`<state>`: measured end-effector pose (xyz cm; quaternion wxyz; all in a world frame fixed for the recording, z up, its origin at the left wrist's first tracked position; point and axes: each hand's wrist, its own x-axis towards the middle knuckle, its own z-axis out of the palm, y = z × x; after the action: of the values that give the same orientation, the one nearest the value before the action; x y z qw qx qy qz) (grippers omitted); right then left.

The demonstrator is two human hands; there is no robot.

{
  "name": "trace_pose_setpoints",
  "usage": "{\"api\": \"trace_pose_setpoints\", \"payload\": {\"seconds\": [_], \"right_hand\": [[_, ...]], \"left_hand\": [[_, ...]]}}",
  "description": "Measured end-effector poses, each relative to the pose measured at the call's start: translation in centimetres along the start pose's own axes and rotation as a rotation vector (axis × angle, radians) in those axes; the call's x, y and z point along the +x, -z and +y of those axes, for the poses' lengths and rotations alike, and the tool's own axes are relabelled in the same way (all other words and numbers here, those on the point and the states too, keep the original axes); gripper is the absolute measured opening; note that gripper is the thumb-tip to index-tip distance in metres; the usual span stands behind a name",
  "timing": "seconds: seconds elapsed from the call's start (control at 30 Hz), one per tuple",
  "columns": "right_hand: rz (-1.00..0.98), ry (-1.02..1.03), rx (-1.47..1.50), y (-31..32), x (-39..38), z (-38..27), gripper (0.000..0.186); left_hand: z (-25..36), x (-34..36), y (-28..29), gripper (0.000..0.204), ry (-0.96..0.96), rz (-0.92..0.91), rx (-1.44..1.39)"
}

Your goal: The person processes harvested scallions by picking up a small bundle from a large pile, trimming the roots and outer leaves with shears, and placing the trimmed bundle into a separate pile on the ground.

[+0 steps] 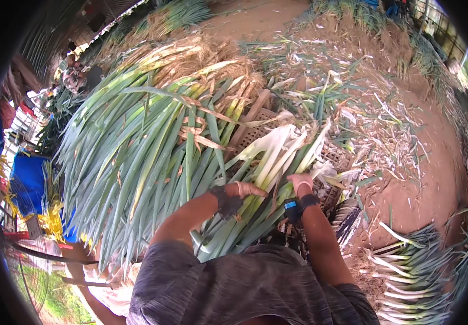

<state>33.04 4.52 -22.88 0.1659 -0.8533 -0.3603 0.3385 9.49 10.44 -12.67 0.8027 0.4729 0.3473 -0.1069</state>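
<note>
Long green onions with pale stalks (269, 162) lie in front of me, their white ends pointing away and their leaves toward my body. My left hand (249, 189) is on this bunch, its visible digit stretched across the stalks and its other fingers hidden. Just to the right, my right hand (301, 183) is closed around a green onion stalk near the white ends. Dark bands wrap both wrists, and a watch (291, 206) with a blue display sits on the right one. Loose pale peelings (326, 173) surround the right hand.
A large heap of green onions (142, 141) fills the left side, roots at the far end. A brown woven plastic crate (261, 120) shows beneath. Trimmings (375, 119) litter the earth floor at right. More green onions (413, 271) lie in a row at lower right.
</note>
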Motion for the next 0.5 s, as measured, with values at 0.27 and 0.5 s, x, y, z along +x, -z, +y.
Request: {"api": "trace_pose_setpoints", "payload": {"seconds": [0.27, 0.5], "right_hand": [[-0.077, -0.035, 1.341, 6.4, -9.3, -4.5, 0.021], [-0.179, 0.050, 1.422, 7.2, -10.7, -3.4, 0.021]], "left_hand": [[8.6, -9.4, 3.4, 0.034, -0.290, 0.442, 0.875], [18.4, -20.5, 9.0, 0.036, -0.739, 0.753, 1.349]]}}
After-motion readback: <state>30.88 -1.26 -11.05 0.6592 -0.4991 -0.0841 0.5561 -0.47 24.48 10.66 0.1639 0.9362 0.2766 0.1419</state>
